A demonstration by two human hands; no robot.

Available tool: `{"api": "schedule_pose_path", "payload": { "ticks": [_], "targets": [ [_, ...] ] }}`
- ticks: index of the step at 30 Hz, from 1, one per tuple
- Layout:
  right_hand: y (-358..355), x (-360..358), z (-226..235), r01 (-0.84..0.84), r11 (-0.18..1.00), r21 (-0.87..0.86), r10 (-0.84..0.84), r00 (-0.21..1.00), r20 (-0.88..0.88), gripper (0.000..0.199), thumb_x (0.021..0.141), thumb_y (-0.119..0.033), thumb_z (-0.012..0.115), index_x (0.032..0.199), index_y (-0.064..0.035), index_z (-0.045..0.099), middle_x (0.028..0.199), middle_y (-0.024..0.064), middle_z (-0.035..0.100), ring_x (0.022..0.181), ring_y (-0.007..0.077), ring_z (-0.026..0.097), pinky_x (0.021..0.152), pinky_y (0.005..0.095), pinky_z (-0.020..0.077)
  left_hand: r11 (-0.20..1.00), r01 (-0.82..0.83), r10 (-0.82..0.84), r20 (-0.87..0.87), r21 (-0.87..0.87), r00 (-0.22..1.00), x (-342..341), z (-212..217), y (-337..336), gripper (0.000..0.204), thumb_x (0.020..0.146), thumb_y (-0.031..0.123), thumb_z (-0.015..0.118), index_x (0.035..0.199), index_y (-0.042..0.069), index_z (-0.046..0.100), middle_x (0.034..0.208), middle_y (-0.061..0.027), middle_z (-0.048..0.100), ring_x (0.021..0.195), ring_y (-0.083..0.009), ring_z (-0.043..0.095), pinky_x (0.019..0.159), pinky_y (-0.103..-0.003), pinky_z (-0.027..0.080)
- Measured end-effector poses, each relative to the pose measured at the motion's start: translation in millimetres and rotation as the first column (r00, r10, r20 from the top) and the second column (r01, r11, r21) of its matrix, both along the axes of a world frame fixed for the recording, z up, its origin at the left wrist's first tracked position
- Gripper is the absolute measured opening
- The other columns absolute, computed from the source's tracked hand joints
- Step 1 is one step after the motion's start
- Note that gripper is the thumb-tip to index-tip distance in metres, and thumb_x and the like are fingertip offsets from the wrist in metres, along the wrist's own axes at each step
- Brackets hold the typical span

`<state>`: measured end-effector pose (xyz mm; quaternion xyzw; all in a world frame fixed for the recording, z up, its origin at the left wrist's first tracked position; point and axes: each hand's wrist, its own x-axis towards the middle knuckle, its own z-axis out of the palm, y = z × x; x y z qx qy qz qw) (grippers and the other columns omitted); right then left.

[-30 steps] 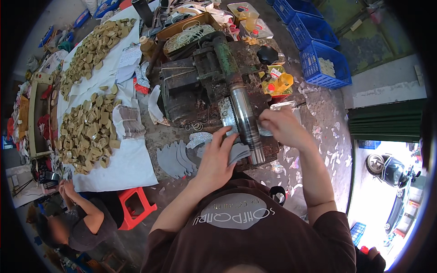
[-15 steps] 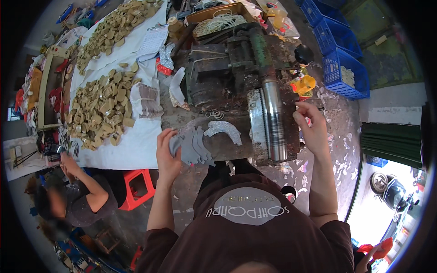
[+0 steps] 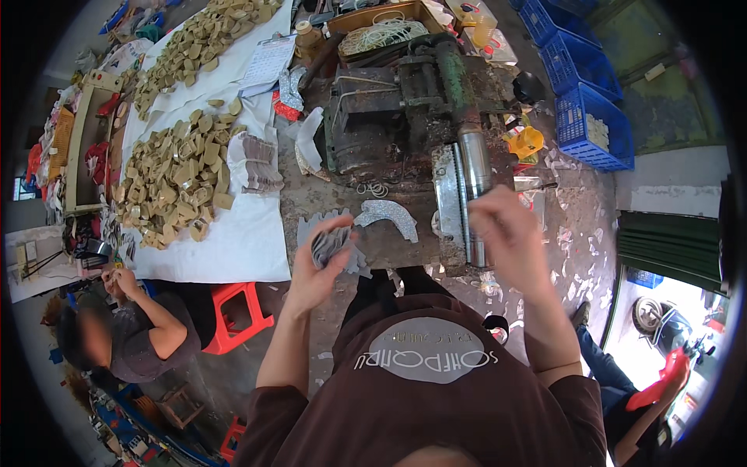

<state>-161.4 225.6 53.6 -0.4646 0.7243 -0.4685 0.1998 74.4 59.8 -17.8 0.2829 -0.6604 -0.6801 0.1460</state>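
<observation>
Grey stack (image 3: 330,246): in the left hand (image 3: 310,279), left of the roller, above the near edge of the bench (image 3: 299,201). Left hand curled round the stack, thumb on one side, fingers on the other; several thin layers visible edge-on.

Right hand (image 3: 511,237): over the near part of the roller (image 3: 475,159), hiding some of it. Fingers bent and drawn in, narrow; blurred. Cannot tell whether it touches the roller or holds anything.

Loose grey pieces (image 3: 359,261): left of the roller, on the bench, partly behind the left hand. Silvery curved piece (image 3: 391,215): between these and the roller. Metal plate (image 3: 447,204): just beside the roller, along its left side. Rings (image 3: 373,189): left of the roller, past the silvery piece.

Machine (image 3: 366,117): beyond the roller and to its left. Tray (image 3: 426,17) with pale cord: farther beyond the roller. Yellow cup (image 3: 527,142): right of the roller's far end. Blue crates (image 3: 589,140): well right of the roller.

Tan blocks (image 3: 175,179): heaped on a white sheet (image 3: 241,261), well left of the roller. Red stool (image 3: 226,331): left of the roller, nearer the wearer, beside a seated co-worker (image 3: 148,335).
</observation>
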Motion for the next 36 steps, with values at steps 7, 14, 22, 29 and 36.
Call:
{"api": "schedule_pose_path", "payload": {
  "ticks": [7,14,22,29,36],
  "targets": [
    [-32.6,51.0,-13.0,0.012,0.978,-0.21,-0.072,0.956,-0.284,0.024,0.068,-0.01,0.074,0.088,-0.0079,0.06,0.115,0.0097,0.05,0.104,0.032,0.045,0.084,0.0443,0.0337,0.857,0.123,0.19,-0.528,0.5,0.827,-74.7,36.6,49.3,0.059,0.085,0.03,0.066,0.129,-0.001,0.043,0.123,-0.0122,0.052,0.116,-0.0223,0.048,0.1,-0.037,0.037],
    [-24.4,33.8,-12.9,0.059,0.97,-0.237,-0.134,0.941,-0.312,0.022,0.066,-0.006,0.072,0.081,-0.0095,0.057,0.101,0.0067,0.055,0.099,0.0295,0.048,0.081,0.044,0.0336,0.792,-0.177,0.413,-0.3,0.584,0.86,-87.8,43.5,68.9,0.043,0.09,0.014,0.06,0.128,0.0,0.045,0.112,-0.006,0.055,0.104,-0.0135,0.053,0.091,-0.027,0.041],
    [31.0,-89.3,6.4,0.104,0.881,0.461,0.062,0.941,-0.332,0.005,0.084,-0.012,0.058,0.086,-0.0071,0.059,0.079,0.0092,0.061,0.079,0.0287,0.056,0.076,0.0395,0.0389,0.922,0.153,-0.118,0.118,-0.356,0.986,-84.9,33.2,38.5,0.048,0.078,0.001,0.064,0.123,0.002,0.049,0.109,-0.01,0.053,0.1,-0.024,0.052,0.091,-0.033,0.039],
    [13.1,-56.7,-28.9,0.056,0.972,0.228,0.051,0.897,-0.44,0.009,0.081,-0.009,0.06,0.089,-0.006,0.061,0.078,0.0094,0.061,0.075,0.0257,0.058,0.075,0.0382,0.0392,0.829,0.258,-0.188,0.187,-0.496,0.964,-113.2,31.5,61.5,0.052,0.072,-0.002,0.066,0.121,0.004,0.05,0.127,-0.0169,0.042,0.112,-0.0387,0.048,0.095,-0.043,0.039],
    [22.0,-57.2,-33.1,0.257,0.953,0.162,-0.242,0.965,-0.105,0.024,0.083,-0.009,0.064,0.106,-0.003,0.061,0.079,0.0075,0.061,0.073,0.0171,0.057,0.07,0.0296,0.0458,0.869,-0.077,0.096,0.013,-0.488,0.995,-62.4,7.5,14.1,0.04,0.071,-0.009,0.059,0.109,0.001,0.055,0.116,-0.0134,0.054,0.11,-0.0282,0.052,0.094,-0.035,0.041]
  ]
}}
